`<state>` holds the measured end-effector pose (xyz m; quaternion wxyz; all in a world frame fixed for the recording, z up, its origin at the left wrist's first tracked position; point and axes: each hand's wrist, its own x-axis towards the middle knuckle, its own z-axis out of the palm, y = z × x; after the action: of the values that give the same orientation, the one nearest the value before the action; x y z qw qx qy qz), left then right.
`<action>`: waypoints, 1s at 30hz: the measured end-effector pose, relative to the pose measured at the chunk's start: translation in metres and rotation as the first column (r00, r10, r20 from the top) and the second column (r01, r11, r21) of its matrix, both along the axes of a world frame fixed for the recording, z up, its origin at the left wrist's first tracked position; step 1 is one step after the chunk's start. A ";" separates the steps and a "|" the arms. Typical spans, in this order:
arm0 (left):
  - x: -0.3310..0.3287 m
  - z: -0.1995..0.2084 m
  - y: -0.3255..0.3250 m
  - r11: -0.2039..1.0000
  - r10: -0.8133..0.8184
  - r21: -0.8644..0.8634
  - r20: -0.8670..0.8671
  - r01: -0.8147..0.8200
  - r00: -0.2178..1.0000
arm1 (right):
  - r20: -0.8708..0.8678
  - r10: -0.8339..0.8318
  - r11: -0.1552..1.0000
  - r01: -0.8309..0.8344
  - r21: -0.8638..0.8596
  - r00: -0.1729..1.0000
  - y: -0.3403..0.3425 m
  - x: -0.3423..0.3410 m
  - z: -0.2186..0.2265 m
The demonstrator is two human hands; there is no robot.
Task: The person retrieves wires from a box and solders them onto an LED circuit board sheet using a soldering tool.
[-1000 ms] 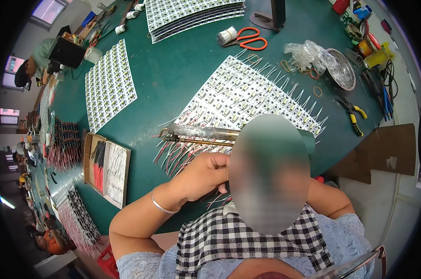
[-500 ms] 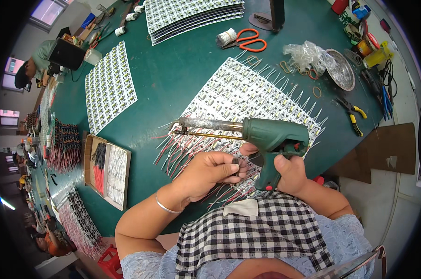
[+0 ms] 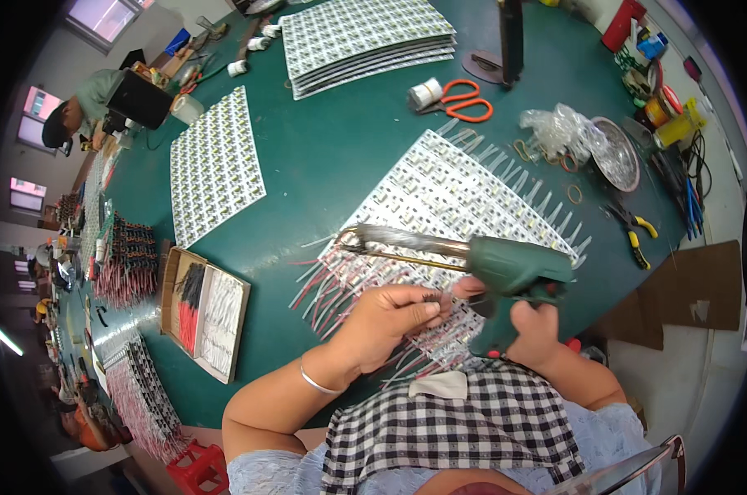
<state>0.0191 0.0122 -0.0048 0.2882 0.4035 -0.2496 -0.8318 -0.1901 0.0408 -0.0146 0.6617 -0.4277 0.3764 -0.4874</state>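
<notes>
My right hand (image 3: pixel 535 332) grips a green soldering gun (image 3: pixel 518 268) by its handle. The gun's long metal barrel, blurred, points left above a white panel of circuit boards (image 3: pixel 439 186). Close to the gun, my left hand (image 3: pixel 381 320) pinches a small dark ribbed piece (image 3: pixel 431 298), mostly covered by the fingers; its kind does not show. Red and white wires (image 3: pixel 311 285) stick out along the panel's near left side, and pale wires stand along its far right edge.
An open box (image 3: pixel 240 326) holds black, red and white wires. Further off are another panel (image 3: pixel 218 169), a stack of panels (image 3: pixel 365 41) and orange-handled scissors (image 3: pixel 470 102). Yellow-handled pliers (image 3: pixel 635 235) and a metal dish (image 3: pixel 619 157) lie right. Another person (image 3: pixel 93 95) sits far left.
The whole view has shifted, so the table appears lower and further right. The gun's barrel has tilted a little, its tip end higher relative to the body. Both hands keep their grips.
</notes>
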 end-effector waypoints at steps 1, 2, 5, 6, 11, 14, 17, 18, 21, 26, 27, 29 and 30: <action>0.002 0.009 -0.004 1.000 -0.006 -0.017 0.074 0.007 0.997 | 0.063 -0.018 0.999 0.020 -0.030 0.998 -0.006 -0.001 0.015; 0.008 0.019 -0.010 1.000 0.003 -0.030 0.082 -0.001 0.997 | 0.126 -0.032 0.998 0.040 -0.058 0.991 -0.012 -0.002 0.028; 0.039 0.030 -0.031 0.595 0.251 -0.748 0.521 0.294 0.816 | 0.139 -0.261 0.961 0.270 -0.053 0.955 -0.020 -0.020 0.037; 0.049 0.031 -0.039 0.590 0.256 -0.750 0.524 0.298 0.813 | 0.080 -0.289 0.954 0.295 -0.061 0.954 -0.024 -0.029 0.042; 0.061 0.023 -0.075 0.286 0.797 -0.631 0.575 0.721 0.187 | -0.128 -0.406 0.907 0.382 -0.179 0.905 -0.047 -0.050 0.066; 0.057 0.009 -0.085 0.173 0.889 -0.534 0.447 0.828 0.102 | -0.167 -0.390 0.903 0.340 -0.262 0.906 -0.066 -0.050 0.073; 0.053 -0.001 -0.095 0.139 0.906 -0.495 0.413 0.858 0.092 | -0.087 -0.316 0.938 0.297 -0.180 0.945 -0.074 -0.044 0.069; 0.052 -0.007 -0.100 0.134 0.908 -0.478 0.410 0.868 0.086 | -0.057 -0.334 0.933 0.322 -0.159 0.941 -0.078 -0.034 0.059; 0.053 -0.014 -0.100 0.160 0.894 -0.486 0.440 0.859 0.082 | -0.002 -0.317 0.948 0.317 0.042 0.948 -0.079 -0.014 0.042; 0.051 -0.016 -0.095 0.126 0.891 -0.478 0.440 0.869 0.112 | -0.094 -0.224 0.973 0.216 -0.084 0.970 -0.091 -0.015 0.053; 0.049 -0.016 -0.095 0.112 0.890 -0.474 0.439 0.873 0.125 | -0.204 -0.202 0.955 0.146 -0.258 0.958 -0.096 -0.018 0.062; 0.047 -0.016 -0.094 0.115 0.888 -0.468 0.443 0.876 0.121 | -0.406 -0.246 0.903 0.055 -0.427 0.880 -0.105 -0.021 0.079; 0.046 -0.017 -0.094 0.114 0.886 -0.465 0.447 0.878 0.121 | -0.496 -0.297 0.897 0.059 -0.439 0.816 -0.107 -0.020 0.087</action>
<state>0.0649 -0.0821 -0.0222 0.2069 0.4996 -0.8277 0.1499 -0.2103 -0.0667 0.0720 0.3724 -0.6386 0.4811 -0.4712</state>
